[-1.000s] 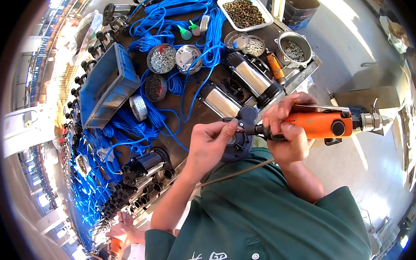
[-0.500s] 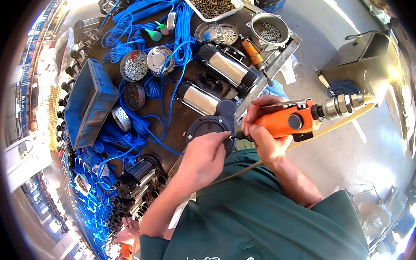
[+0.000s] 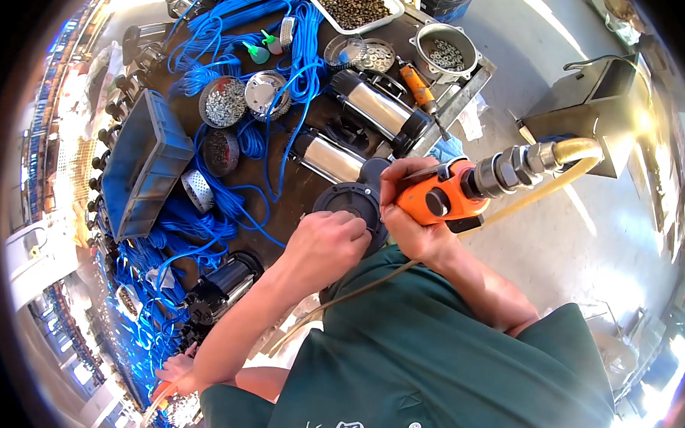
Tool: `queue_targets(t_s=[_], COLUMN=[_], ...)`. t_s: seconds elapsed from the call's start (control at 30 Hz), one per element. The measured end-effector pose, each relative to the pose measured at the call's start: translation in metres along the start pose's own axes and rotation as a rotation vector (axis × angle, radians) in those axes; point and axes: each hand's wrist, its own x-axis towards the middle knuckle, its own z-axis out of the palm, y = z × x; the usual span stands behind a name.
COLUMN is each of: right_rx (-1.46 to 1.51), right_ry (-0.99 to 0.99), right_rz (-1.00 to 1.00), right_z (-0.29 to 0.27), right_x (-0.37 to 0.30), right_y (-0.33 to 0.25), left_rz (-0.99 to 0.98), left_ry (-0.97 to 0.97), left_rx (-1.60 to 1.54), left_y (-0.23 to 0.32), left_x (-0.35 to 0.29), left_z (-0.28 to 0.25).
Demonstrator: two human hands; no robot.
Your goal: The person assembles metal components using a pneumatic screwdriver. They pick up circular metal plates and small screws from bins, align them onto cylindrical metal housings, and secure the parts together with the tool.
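Observation:
My right hand [image 3: 414, 209] grips an orange air screwdriver [image 3: 441, 198] with a metal hose fitting and a yellowish hose [image 3: 578, 150] at its rear. The tool's bit is hidden. Just left of it, a round black pump cover [image 3: 347, 193] with screws around its rim sits at the near edge of the workbench, in front of my body. My left hand [image 3: 330, 244] rests over the near side of this cover with its fingers curled in. Whatever those fingers hold, if anything, cannot be made out.
Steel-bodied pumps [image 3: 380, 106] lie beyond the cover. Coiled blue cables [image 3: 306, 54], bowls of small fasteners [image 3: 224, 102] and a blue crate [image 3: 148, 166] crowd the bench [image 3: 282, 227]. A second orange-yellow driver [image 3: 416, 87] lies at the right edge. Another person's hand [image 3: 175, 370] shows at lower left.
The screwdriver, whose bit was at the cover's rim by my left fingertips, has swung up and turned. My left hand has drawn back left, its pointing finger now curled in.

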Motion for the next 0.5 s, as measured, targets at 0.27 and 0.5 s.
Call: queue_targets(t_s=[0.27, 0.5], right_rx=[0.097, 0.066], right_ry=[-0.003, 0.027], right_rz=[0.098, -0.068], right_z=[0.003, 0.008], right_x=[0.007, 0.025], right_y=[0.0, -0.004], left_rz=[-0.069, -0.538], left_ry=[-0.134, 0.177], left_rx=[-0.014, -0.854], left_y=[-0.003, -0.024], left_x=[0.006, -0.005], left_z=[-0.008, -0.036])
